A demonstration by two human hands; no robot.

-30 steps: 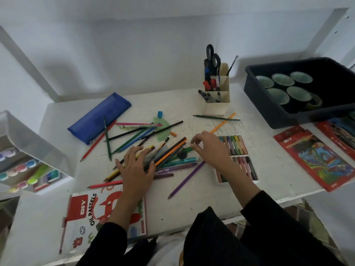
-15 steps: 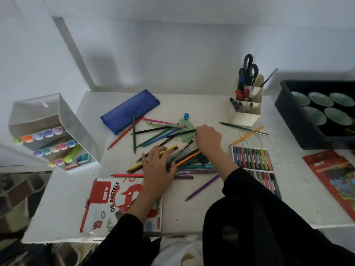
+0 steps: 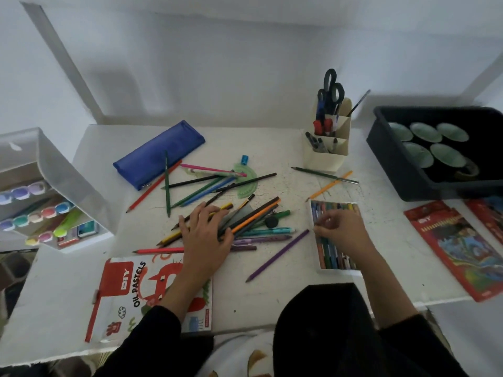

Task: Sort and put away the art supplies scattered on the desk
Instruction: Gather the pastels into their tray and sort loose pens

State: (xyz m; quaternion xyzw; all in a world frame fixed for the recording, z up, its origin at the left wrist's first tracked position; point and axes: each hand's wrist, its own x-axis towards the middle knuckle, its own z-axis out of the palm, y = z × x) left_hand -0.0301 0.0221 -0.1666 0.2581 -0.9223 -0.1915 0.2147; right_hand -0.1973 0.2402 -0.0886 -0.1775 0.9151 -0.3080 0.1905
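Observation:
Several coloured pencils lie in a loose pile mid-desk. My left hand rests flat on them with its fingers spread. A few more pencils fan out behind, over a green protractor. A purple pencil lies alone near the front. My right hand hovers over the open tray of oil pastels. Its fingers are curled and the tips pinch a small pastel at the tray's left edge; the piece is mostly hidden.
The oil pastels box lid lies front left and a blue pencil case back left. A cream holder with scissors stands behind. A marker rack is far left, a black bin of cups and red pencil boxes right.
My right hand has left the pile near the protractor and moved right, onto the pastel tray. My left hand has stayed on the pencils. The view has shifted.

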